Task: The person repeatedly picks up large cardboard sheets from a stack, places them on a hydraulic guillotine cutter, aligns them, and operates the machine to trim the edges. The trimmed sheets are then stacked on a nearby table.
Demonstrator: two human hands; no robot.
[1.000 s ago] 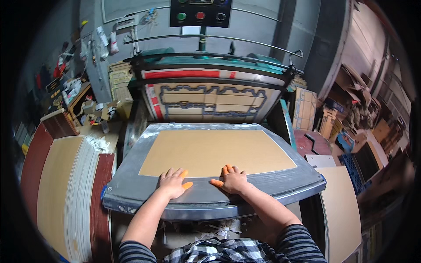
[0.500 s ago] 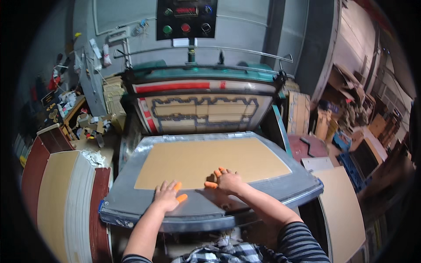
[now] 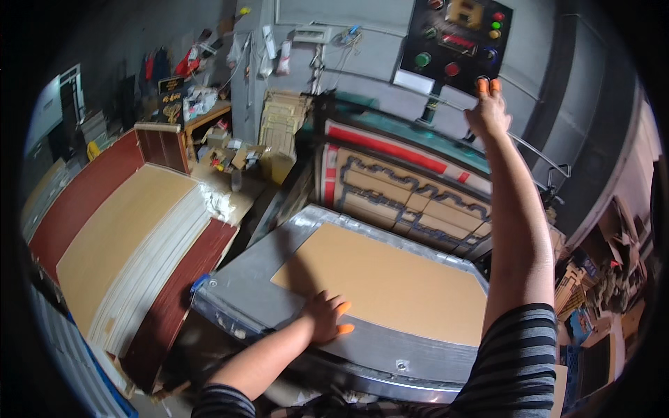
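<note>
You are resting your left hand (image 3: 322,317) flat on the near edge of one brown cardboard sheet (image 3: 387,282), fingers spread and pinching nothing; two orange fingertip covers (image 3: 343,317) are showing on it. That single sheet is lying on the grey metal bed (image 3: 244,292) of the press, inside its raised rim, well toward the middle of the bed.

You are stretching your right hand (image 3: 486,111) up and away, arm fully out, to the black control panel (image 3: 456,42) on the grey wall. Two more orange-covered fingertips (image 3: 488,86) are pointing up at the panel's lower edge, just below its buttons; the fingers are lying close together and gripping nothing, and whether they are touching a button cannot be told. On the panel, one green round button and one red round button are sitting side by side, with a column of three small lights at the right.

Behind the bed, one die board (image 3: 404,191) with a red strip along its top is standing tilted. To your left, one tall stack of cardboard sheets (image 3: 115,244) is lying beside the machine, its brown top sheet showing.
</note>
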